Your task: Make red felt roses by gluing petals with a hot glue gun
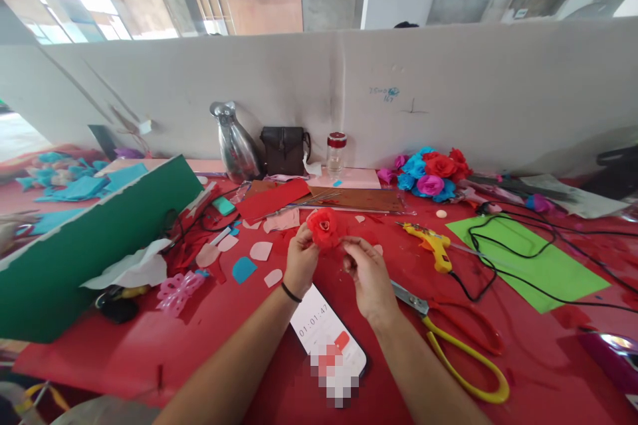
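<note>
A red paper flower [323, 228] with layered petals is held up over the table, its centre facing me. My left hand [302, 254] grips it from the left and below, a dark band round the wrist. At the flower's right edge, my right hand [363, 264] has thumb and forefinger pinched on an outer petal. Under my forearms lies a phone [329, 339] with a timer on its screen. Large scissors [448, 332] with one red and one yellow handle rest right of my right hand. Beyond them is a yellow glue gun [429, 244].
Pink and blue paper petals [244, 269] lie to the left, near a green board [114, 239]. Along the back wall stand a metal jug [236, 146], a dark bag [284, 150], a glass jar [336, 154] and a paper flower bunch [432, 174]. Black cable crosses a green sheet [528, 265].
</note>
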The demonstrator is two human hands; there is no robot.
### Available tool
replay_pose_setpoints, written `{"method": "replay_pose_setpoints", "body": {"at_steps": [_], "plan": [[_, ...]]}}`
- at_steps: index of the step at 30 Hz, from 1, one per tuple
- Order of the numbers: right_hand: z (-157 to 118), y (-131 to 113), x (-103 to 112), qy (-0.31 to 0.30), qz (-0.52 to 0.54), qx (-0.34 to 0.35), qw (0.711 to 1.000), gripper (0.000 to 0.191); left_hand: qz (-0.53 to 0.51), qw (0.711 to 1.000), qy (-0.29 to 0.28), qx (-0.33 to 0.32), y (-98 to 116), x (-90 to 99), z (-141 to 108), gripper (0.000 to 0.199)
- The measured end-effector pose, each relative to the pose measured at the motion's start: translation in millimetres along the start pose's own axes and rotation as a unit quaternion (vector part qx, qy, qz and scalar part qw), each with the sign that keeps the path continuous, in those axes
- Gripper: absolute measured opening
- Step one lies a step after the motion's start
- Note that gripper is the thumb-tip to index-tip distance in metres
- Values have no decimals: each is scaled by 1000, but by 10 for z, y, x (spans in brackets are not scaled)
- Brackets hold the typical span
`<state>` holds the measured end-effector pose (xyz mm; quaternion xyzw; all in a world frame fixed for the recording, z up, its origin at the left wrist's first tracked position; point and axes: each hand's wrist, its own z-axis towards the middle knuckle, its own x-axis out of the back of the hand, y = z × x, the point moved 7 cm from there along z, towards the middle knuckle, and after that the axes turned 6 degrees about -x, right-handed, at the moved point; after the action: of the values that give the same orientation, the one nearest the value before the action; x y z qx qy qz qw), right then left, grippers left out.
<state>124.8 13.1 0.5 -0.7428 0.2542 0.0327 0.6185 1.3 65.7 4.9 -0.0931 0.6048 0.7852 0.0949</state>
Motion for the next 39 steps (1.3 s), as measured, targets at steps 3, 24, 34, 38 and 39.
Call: {"method": "replay_pose_setpoints", "body": {"at_steps": [3, 24, 34, 38, 39], "plan": [[-4, -117, 13, 24, -164, 107, 980, 23, -116, 989, -5, 92, -89, -43, -27, 7], [4, -118, -32, -21, -136, 87, 987, 18, -256, 928, -57, 267, -241, -216, -148, 22], [-43, -162, -75, -27, -181, 121, 976, 18, -263, 935, -59, 230, -191, -203, -124, 27], [-58, -178, -83, -25, -206, 135, 969, 18, -274, 937, -37, 212, -146, -208, -123, 25], [-58, -179, -84, -23, -209, 138, 968, 18, -274, 938, -35, 208, -137, -212, -125, 26]]}}
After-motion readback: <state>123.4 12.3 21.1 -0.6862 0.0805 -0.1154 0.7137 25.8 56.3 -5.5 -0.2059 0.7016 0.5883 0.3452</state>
